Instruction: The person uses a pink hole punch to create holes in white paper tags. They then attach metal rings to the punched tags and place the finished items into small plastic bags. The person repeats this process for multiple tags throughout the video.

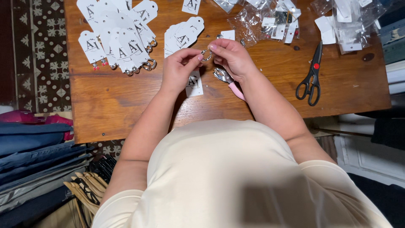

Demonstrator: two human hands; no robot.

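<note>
Between both grips, above wooden table (105, 101): left hand (179, 67), right hand (232, 57) pinching silver ring (206, 54).

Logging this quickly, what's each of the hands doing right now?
Left hand: fingertips pinched on the small silver hoop earring.
Right hand: pinched on the same earring.

At the upper left of the frame lies my heap of white arch-topped tags (116, 36) with dark print, and a smaller stack (182, 34) sits at top centre. One white tag (194, 84) lies under my left hand (178, 69). Clear crinkled bags (270, 19) with white cards fill the upper right.
</note>
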